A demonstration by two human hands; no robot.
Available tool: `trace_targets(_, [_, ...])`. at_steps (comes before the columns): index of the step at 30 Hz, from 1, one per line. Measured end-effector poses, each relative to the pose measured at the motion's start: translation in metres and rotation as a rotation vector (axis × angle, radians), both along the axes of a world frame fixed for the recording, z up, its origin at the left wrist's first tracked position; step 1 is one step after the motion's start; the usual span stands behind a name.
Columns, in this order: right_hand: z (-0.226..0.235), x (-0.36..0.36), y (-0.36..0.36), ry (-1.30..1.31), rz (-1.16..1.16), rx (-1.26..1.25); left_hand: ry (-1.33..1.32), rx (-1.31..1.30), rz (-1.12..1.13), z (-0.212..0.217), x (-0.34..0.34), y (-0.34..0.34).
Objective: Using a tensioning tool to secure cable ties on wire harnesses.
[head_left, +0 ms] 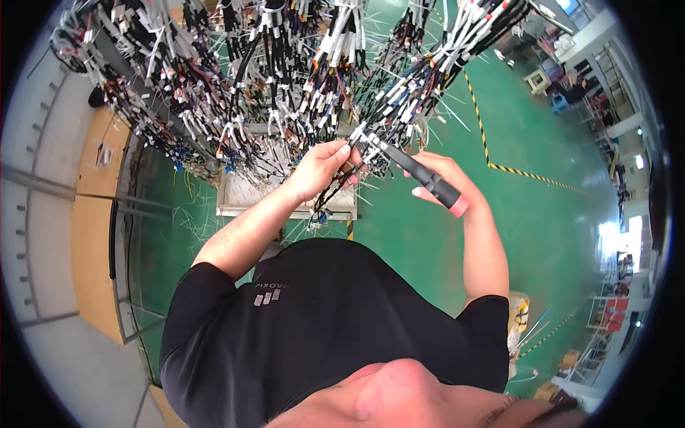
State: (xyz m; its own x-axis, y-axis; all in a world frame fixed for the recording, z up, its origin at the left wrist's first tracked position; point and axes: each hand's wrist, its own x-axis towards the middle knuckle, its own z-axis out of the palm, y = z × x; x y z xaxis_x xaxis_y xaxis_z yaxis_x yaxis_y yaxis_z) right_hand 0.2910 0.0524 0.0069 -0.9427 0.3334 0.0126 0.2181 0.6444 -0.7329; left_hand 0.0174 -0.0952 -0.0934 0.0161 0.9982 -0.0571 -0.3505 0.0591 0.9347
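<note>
My right hand [451, 172] is wrapped round a black cable tie gun [422, 172] with a red end knob. Its nose reaches up and left to the wires by my left hand. The fingers of my left hand [320, 171] pinch a wire harness [335, 184] of black strands with small white connectors. That harness hangs among a thick bundle of cables [428, 78], black and white with some coloured wires. Exactly what the gun's tip grips is too small to make out.
More hanging harness bundles [178, 78] crowd the far and left side. Below them lies a shallow white tray [285, 211] on the green floor [414, 250]. A wooden board [93, 235] runs along the left. Yellow-black tape [531, 172] marks the floor at right, and a person [573, 87] sits far off.
</note>
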Motion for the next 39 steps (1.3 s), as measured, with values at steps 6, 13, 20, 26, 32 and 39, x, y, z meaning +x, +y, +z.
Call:
trace_targets(6, [0.001,-0.009,0.001,0.081,0.207,-0.566,0.217,0.075,0.024,0.001,0.004,0.002])
trace_targets(13, [0.020,0.001,-0.026,0.202,0.089,-0.355,0.577,0.026,0.208,0.015,0.013,-0.005])
trace_targets(20, [0.000,0.016,-0.018,0.180,-0.114,-0.478,0.614,0.056,0.162,0.019,0.004,-0.005])
trace_targets(26, [-0.013,0.000,-0.034,0.182,-0.054,-0.375,0.708,0.169,0.171,0.016,-0.002,-0.004])
trace_targets(32, [-0.007,-0.003,-0.044,0.152,-0.063,-0.279,0.775,0.159,0.106,0.016,-0.008,-0.002])
trace_targets(39, [0.006,-0.018,-0.064,0.040,-0.196,-0.086,1.216,0.360,0.320,0.005,-0.010,-0.001])
